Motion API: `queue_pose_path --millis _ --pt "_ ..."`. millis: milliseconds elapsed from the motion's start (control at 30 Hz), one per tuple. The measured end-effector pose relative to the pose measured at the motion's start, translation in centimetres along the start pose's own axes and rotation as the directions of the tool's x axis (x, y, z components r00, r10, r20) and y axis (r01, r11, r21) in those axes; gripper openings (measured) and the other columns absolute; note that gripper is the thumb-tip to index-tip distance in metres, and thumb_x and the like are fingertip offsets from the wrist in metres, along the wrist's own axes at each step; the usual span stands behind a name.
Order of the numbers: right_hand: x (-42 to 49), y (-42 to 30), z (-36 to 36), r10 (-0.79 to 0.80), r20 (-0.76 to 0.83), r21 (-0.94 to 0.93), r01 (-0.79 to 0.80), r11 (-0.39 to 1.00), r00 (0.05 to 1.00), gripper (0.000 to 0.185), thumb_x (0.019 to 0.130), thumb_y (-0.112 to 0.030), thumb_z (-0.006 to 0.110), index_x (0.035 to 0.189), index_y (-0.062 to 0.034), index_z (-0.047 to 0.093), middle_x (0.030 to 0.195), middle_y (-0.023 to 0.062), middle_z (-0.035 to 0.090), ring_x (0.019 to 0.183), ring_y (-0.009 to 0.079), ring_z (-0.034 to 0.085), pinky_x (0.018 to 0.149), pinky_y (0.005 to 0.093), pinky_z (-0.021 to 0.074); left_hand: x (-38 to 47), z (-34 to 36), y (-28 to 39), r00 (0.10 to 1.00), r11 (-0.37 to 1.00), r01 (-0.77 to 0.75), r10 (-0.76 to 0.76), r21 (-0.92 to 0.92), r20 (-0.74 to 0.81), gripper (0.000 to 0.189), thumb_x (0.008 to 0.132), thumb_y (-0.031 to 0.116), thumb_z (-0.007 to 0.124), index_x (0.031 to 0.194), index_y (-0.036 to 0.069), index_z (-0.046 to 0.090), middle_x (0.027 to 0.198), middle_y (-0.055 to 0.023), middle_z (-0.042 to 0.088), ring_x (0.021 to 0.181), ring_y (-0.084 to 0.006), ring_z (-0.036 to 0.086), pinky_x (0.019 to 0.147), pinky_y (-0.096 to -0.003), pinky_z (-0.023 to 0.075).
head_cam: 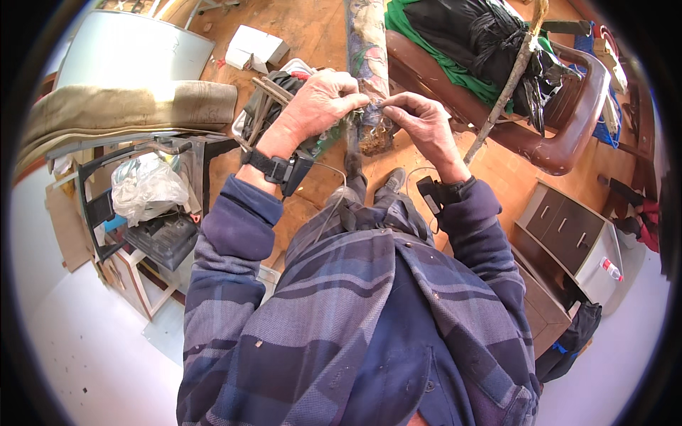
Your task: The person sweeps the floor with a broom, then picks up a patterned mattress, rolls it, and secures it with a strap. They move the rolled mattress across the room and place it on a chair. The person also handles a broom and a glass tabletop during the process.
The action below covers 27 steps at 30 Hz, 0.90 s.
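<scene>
My left hand point(325, 101) pinches a small frayed, greenish scrap between thumb and forefinger, at the upper end of a dark, rod-like piece point(352, 144). To its right, my right hand point(421, 117) is raised with thumb and forefinger close together; whether something thin is between them is too small to tell. Behind both hands runs a long roll wrapped in patterned fabric point(371, 45), its frayed, fibrous end point(375, 139) pointing towards me. A thin cable hangs near each wrist.
Left of the roll stand a tub of wooden sticks and tools point(264, 101) and a white box point(256, 47). At right, a brown wooden frame point(533, 146) bears black plastic bags point(474, 42), with a long stick point(501, 101) leaning across. A drawer cabinet point(565, 223) stands lower right.
</scene>
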State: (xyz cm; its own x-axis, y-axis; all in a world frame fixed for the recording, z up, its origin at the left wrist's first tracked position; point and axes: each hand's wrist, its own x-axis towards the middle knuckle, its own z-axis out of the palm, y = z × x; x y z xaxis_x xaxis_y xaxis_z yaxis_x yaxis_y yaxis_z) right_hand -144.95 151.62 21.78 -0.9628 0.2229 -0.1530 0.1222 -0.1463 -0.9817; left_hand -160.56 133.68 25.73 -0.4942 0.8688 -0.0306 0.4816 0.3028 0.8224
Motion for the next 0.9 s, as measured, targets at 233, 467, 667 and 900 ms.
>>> queue_pose_path --millis 233,467,667,900 --pt "-6.0 -2.4 0.4 -0.254 -0.311 -0.599 0.019 0.801 0.916 0.01 0.09 -0.006 0.077 0.094 -0.001 0.069 0.083 0.0074 0.067 0.075 0.013 0.065 0.069 0.0285 0.0526 1.2 2.0 -0.3 0.999 1.0 0.002 -0.001 -0.025 0.038 0.026 0.091 0.02 0.074 0.081 -0.003 0.065 0.073 -0.0105 0.061 0.078 -0.023 0.057 0.072 -0.0368 0.0455" --pt "-10.2 -1.7 3.1 -0.174 -0.384 -0.583 -0.092 0.807 0.907 0.016 0.093 -0.006 0.073 0.108 -0.0016 0.074 0.094 0.0102 0.073 0.081 0.0173 0.07 0.072 0.0291 0.0554 2.6 4.3 0.2 0.98 0.983 -0.179 0.182 0.044 -0.077 0.028 0.088 0.023 0.075 0.078 -0.002 0.065 0.069 -0.0161 0.06 0.071 -0.0312 0.057 0.07 -0.0423 0.0467" --pt "-10.0 -0.9 3.5 -0.162 -0.459 -0.528 -0.122 0.84 0.873 0.018 0.094 -0.005 0.074 0.111 -0.0002 0.074 0.096 0.0081 0.075 0.082 0.0104 0.069 0.075 0.0261 0.0556 3.1 4.7 0.1 0.968 0.965 -0.236 0.244 0.119 -0.059 0.027 0.089 0.026 0.073 0.078 0.002 0.068 0.073 -0.0141 0.065 0.078 -0.0338 0.061 0.079 -0.0434 0.0465" --pt "-9.5 -0.8 4.3 -0.207 -0.46 -0.577 -0.113 0.809 0.864 0.012 0.091 -0.007 0.076 0.101 -0.0015 0.072 0.091 0.0072 0.073 0.074 0.0136 0.067 0.066 0.0269 0.053 3.7 4.0 0.2 0.941 0.905 -0.326 0.338 0.274 0.001 0.025 0.087 0.033 0.076 0.085 0.008 0.072 0.089 -0.0073 0.07 0.092 -0.0305 0.062 0.094 -0.0429 0.0437"
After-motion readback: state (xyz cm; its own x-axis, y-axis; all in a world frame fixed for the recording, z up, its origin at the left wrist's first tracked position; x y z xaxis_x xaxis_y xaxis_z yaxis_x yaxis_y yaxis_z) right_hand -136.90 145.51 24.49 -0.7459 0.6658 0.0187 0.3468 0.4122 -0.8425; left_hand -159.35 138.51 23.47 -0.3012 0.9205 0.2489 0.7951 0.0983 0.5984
